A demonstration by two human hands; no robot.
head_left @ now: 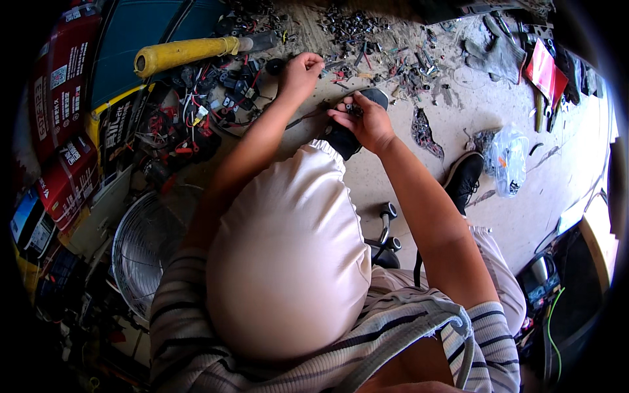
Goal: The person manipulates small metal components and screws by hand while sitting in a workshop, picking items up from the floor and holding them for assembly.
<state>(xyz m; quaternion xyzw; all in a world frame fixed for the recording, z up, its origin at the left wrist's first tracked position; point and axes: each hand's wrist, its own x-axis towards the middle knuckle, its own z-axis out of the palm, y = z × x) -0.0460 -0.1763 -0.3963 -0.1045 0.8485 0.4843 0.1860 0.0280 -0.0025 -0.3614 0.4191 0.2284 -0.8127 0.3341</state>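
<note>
We are leaning over the floor (pixel 468 118), and the step in hand is seeming, by our judgement, to be picking over small pieces by touch.

At one o'clock our right hand (pixel 367 121) is turning its palm upward, fingers half curled, and is cradling a few small dark parts (pixel 354 110) just above a black shoe (pixel 379 98). At twelve o'clock our left hand (pixel 303 75) is holding its fingers curled in, tips close against the thumb (we cannot be telling whether anything tiny is sitting in that pinch). The scatter of small pieces (pixel 367 49) is lying just beyond both hands, between twelve and one, while a yellow-handled tool (pixel 187 56) is resting towards eleven and tangled wires (pixel 196 114) are heaping up at ten.

As we are judging it, the next move is calling for a narrow, precise left pinch and a level right palm, since loose bits could be spilling over its edge.

For writing, we are finding most at ten o'clock: red cartons (pixel 62 85) are carrying white characters and a square code, and a yellow-and-black box (pixel 124 114) is showing large lettering. Around two, a red packet (pixel 547 75) is showing nothing we are managing to read.
</note>
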